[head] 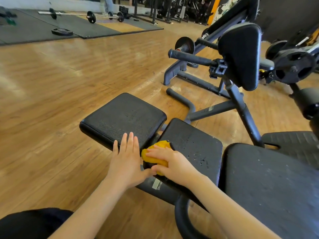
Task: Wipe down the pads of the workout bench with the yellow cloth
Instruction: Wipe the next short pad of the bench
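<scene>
Your cloth (156, 156) is yellow-orange against black pads (124, 116) with a fine pebbled grain; the right one (269, 185) is flecked with pale specks. The frame (241, 107) is dark grey, its label (156, 184) white with black letters. The floor (51, 83) is honey-brown wood grain, the mats (72, 25) dark grey.
</scene>
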